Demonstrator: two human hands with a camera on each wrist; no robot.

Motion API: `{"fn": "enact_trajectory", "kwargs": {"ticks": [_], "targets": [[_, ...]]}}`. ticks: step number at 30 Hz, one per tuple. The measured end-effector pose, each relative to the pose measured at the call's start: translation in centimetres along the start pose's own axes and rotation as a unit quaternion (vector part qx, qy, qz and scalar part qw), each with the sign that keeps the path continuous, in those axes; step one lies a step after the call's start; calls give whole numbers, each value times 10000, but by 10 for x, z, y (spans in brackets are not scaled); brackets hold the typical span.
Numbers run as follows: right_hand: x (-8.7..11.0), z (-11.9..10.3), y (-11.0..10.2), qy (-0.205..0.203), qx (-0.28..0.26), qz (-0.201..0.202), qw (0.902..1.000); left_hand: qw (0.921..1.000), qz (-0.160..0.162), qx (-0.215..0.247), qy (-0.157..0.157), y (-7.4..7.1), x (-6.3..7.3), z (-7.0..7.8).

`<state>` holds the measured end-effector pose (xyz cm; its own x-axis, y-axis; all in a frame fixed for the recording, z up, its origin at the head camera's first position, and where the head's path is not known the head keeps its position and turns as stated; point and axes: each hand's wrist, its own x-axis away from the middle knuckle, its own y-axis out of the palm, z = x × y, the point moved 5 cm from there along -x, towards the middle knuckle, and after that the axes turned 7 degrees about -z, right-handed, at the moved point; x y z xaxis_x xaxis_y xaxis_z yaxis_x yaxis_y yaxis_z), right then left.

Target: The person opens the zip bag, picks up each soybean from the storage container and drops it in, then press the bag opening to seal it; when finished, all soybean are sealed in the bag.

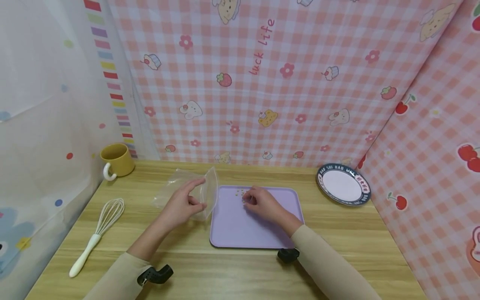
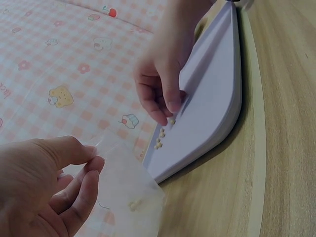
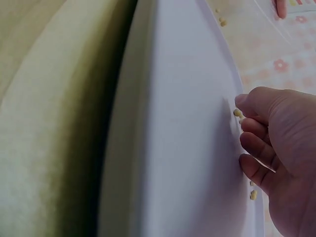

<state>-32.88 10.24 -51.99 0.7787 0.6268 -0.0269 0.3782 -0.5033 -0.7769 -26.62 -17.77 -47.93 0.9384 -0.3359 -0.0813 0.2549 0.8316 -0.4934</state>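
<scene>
My left hand [image 1: 183,205] pinches the edge of a clear plastic bag [image 1: 173,186], which stands up beside the tray's left side. A few small yellowish beans [image 2: 134,204] show through the bag in the left wrist view. Over the far part of the lilac tray [image 1: 243,233] is my right hand [image 1: 261,203], its fingers bent and thumb toward the index finger. Several beans [image 2: 158,144] lie on the tray by those fingertips. In the right wrist view one bean [image 3: 237,113] shows right at the thumb tip; whether it is pinched is unclear.
A yellow mug [image 1: 119,160] stands at the back left, with a white-handled whisk [image 1: 93,241] in front of it. At the back right lies a dark-rimmed plate [image 1: 343,184]. Checked pink cloth [image 1: 262,96] rises behind the wooden table [image 1: 210,271].
</scene>
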Motion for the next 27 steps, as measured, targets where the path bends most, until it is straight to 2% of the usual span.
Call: {"fn": "enact_trajectory", "kwargs": {"ticks": [7, 17, 27], "targets": [[-4, 4, 3, 84, 26, -139, 9999, 10000, 11, -32, 41, 1, 0, -1], [-7, 3, 3, -30, 79, -92, 9999, 10000, -24, -46, 25, 2, 0, 0], [-5, -2, 3, -127, 656, -71, 9977, 9999, -2, -106, 30, 3, -1, 0]]}}
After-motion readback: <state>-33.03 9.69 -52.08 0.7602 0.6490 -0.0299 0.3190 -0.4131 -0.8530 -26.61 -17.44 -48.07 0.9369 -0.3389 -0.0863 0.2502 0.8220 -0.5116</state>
